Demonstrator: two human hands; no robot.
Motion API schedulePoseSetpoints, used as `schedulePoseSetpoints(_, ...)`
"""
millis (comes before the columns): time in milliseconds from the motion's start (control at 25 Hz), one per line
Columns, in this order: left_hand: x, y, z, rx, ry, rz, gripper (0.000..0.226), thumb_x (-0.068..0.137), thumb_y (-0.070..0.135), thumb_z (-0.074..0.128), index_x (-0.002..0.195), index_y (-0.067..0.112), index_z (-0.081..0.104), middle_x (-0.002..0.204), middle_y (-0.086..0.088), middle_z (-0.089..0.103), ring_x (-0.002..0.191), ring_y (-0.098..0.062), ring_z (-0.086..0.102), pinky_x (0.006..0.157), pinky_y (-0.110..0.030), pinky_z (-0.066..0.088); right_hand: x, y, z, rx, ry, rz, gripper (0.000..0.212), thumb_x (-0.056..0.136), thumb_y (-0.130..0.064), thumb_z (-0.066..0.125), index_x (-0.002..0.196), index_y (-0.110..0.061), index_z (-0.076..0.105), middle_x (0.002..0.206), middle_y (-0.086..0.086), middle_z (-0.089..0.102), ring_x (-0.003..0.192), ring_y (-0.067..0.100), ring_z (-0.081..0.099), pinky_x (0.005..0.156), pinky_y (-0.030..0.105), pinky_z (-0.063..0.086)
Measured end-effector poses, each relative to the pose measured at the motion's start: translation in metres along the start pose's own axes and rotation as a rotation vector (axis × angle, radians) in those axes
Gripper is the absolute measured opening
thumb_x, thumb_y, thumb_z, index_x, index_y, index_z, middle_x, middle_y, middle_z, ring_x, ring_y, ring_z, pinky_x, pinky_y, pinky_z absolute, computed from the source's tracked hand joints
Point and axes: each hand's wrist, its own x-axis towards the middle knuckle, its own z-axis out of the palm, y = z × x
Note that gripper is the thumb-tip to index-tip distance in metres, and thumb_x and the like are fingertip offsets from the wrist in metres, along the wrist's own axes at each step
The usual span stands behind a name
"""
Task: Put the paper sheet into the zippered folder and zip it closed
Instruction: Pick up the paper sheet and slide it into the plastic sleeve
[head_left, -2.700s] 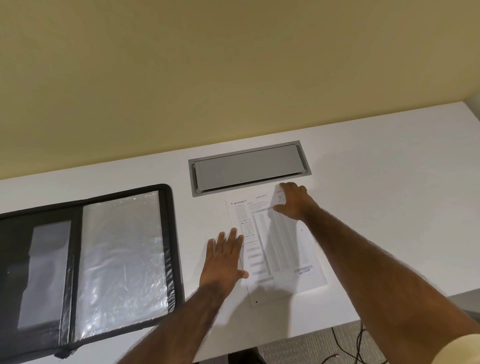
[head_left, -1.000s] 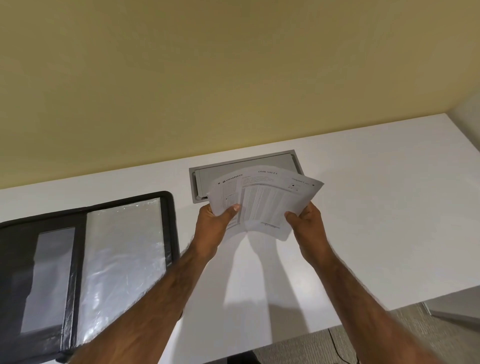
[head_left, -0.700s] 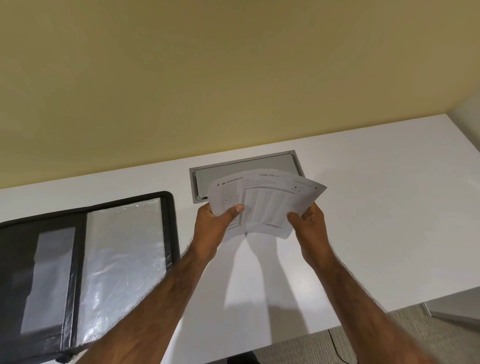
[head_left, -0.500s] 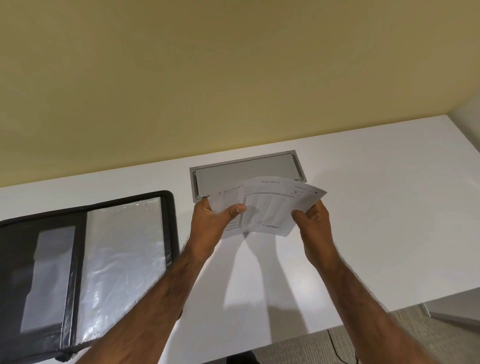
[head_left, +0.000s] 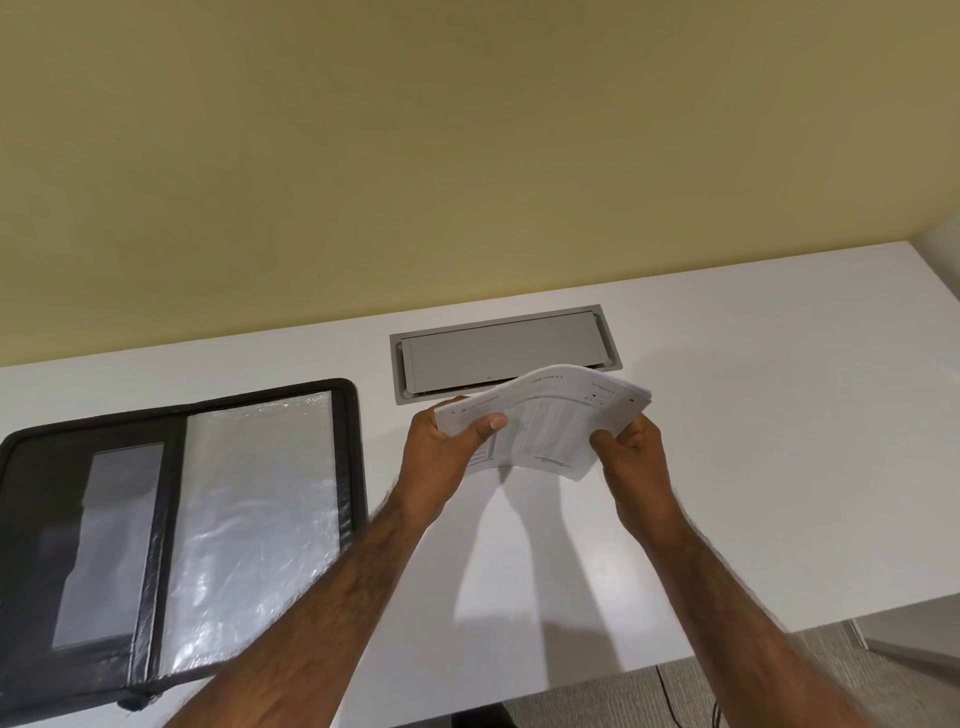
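surface: white desk (head_left: 753, 467) | on it: open black zippered folder (head_left: 345, 467), left | inset: grey hatch (head_left: 498, 353)

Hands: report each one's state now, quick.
Left hand: closed on the left edge of the paper sheet, thumb on top.
Right hand: closed on the sheet's right edge; the sheet bows upward between them above the desk.

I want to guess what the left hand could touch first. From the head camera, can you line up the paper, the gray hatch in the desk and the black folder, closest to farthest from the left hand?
1. Paper sheet: held in the left hand.
2. Gray hatch: just behind, set in the desk.
3. Black folder: open flat, off to the left.
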Motion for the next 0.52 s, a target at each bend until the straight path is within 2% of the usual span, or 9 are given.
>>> schedulePoseSetpoints(80, 0.001, -0.001, -0.001, -0.008, 0.016, -0.016, 0.023, 0.073, 0.039, 0.084, 0.092, 0.050, 0.076, 0.096, 0.014, 0.078, 0.090, -0.007, 0.074, 0.082, -0.028, 0.059, 0.002, 0.001, 0.000, -0.010, 0.025, -0.003, 0.044, 0.079, 0.002, 0.047, 0.091, -0.032, 0.072, 0.085, -0.012, 0.072, 0.079, 0.004, 0.064, 0.069, 0.021, 0.052)
schedulePoseSetpoints(200, 0.002, -0.002, -0.004, -0.010, -0.012, -0.008, 0.031, 0.064, 0.049, 0.084, 0.094, 0.046, 0.077, 0.100, 0.011, 0.079, 0.094, -0.010, 0.075, 0.088, -0.034, 0.059, 0.003, 0.000, -0.003, -0.016, 0.036, -0.005, 0.039, 0.075, -0.004, 0.047, 0.088, -0.031, 0.073, 0.083, -0.012, 0.072, 0.078, 0.004, 0.064, 0.069, 0.019, 0.052)
schedulePoseSetpoints(320, -0.001, -0.007, -0.004, -0.029, -0.053, -0.028, 0.030, 0.064, 0.045, 0.085, 0.094, 0.042, 0.079, 0.102, 0.005, 0.079, 0.099, -0.016, 0.075, 0.095, -0.043, 0.057, 0.001, 0.002, -0.004, -0.027, 0.029, 0.024, 0.042, 0.076, -0.001, 0.047, 0.088, -0.031, 0.073, 0.084, -0.010, 0.072, 0.079, 0.005, 0.065, 0.072, 0.024, 0.052)
schedulePoseSetpoints(440, 0.000, -0.010, -0.002, -0.031, -0.031, -0.056, 0.033, 0.062, 0.046, 0.085, 0.094, 0.042, 0.079, 0.102, 0.005, 0.079, 0.099, -0.016, 0.075, 0.097, -0.044, 0.056, 0.001, 0.004, -0.004, -0.026, 0.042, 0.043, 0.048, 0.082, 0.008, 0.045, 0.087, -0.031, 0.072, 0.086, -0.009, 0.072, 0.080, 0.006, 0.064, 0.073, 0.026, 0.051)
schedulePoseSetpoints(520, 0.002, -0.012, -0.002, -0.039, -0.011, -0.070, 0.037, 0.061, 0.047, 0.086, 0.095, 0.036, 0.079, 0.102, 0.005, 0.079, 0.099, -0.015, 0.075, 0.096, -0.043, 0.056, 0.001, 0.003, -0.003, -0.014, 0.054, 0.044, 0.042, 0.079, 0.003, 0.046, 0.087, -0.029, 0.072, 0.085, -0.008, 0.073, 0.078, 0.006, 0.065, 0.070, 0.022, 0.052)
